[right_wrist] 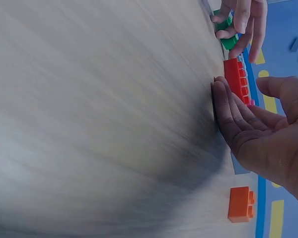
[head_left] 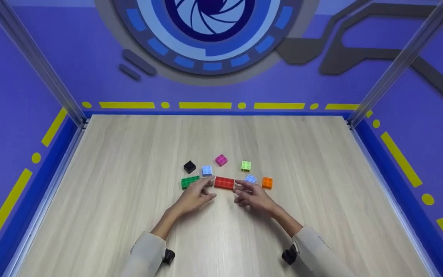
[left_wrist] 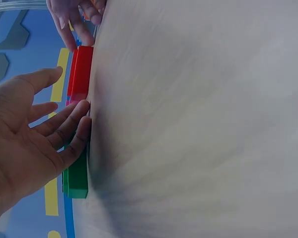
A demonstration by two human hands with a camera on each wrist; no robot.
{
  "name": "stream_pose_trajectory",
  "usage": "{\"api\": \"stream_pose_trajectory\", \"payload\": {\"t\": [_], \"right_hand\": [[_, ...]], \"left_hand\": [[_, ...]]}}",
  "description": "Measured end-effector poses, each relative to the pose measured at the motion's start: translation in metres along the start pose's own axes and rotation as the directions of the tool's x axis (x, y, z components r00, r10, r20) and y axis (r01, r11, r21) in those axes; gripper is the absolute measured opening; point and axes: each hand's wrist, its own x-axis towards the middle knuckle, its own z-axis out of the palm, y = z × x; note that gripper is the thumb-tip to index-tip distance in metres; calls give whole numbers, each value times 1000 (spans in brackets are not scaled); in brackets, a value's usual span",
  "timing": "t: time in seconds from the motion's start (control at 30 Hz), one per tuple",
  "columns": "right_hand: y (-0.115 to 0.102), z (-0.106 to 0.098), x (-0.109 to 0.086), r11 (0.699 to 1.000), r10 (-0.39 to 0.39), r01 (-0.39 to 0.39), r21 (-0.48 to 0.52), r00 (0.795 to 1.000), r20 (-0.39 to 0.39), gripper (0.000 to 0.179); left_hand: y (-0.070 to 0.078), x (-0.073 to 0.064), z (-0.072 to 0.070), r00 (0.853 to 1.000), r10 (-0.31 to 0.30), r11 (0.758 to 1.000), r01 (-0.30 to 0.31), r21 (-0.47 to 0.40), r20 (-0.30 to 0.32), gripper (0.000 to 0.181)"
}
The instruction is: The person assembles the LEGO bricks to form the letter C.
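Observation:
A long red toy building brick (head_left: 224, 183) lies studs up on the table between the two hands. At its left side my left hand (head_left: 194, 197) hovers low with loosely extended fingers, holding nothing; it partly covers a long green brick (head_left: 189, 182). My right hand (head_left: 256, 197) is at the red brick's right end, its fingers relaxed and nothing in its grasp. Whether its fingertips touch the red brick I cannot tell. Just behind that hand sits a light blue brick (head_left: 250, 178), partly hidden. In the right wrist view an orange brick (right_wrist: 240, 204) stands beside the right hand.
Behind the red brick lie a black brick (head_left: 189, 166), another light blue brick (head_left: 207, 171), a pink brick (head_left: 221, 160) and a lime green brick (head_left: 246, 165). The wooden table (head_left: 129, 146) is bordered by blue panels (head_left: 221, 92) and metal posts.

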Motion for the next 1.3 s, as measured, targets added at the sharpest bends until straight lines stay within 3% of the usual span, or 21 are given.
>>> {"api": "stream_pose_trajectory", "payload": {"t": [0.13,0.37,0.67,0.87,1.03,1.3], "right_hand": [[0,2,1,1000,-2,2,9,1000,-5,53],[6,5,-5,1000,23,-23,8,999,-27,53],[1,7,-8,998,27,-29,-52,999,-42,46],[-1,7,-12,993,41,-48,-110,997,-65,39],[-5,8,-15,984,-4,-11,-180,996,-88,31],[-3,7,-9,965,-59,28,-262,992,-110,43]], "left_hand": [[4,3,4,1000,3,1000,-3,17,7,62],[8,6,15,997,-13,998,8,61,81,63],[12,11,19,999,-37,988,36,152,3,35],[18,11,18,997,-76,979,77,189,-13,34],[20,10,18,996,-84,976,84,199,-9,31],[22,7,17,995,-101,976,99,195,1,34]]}}
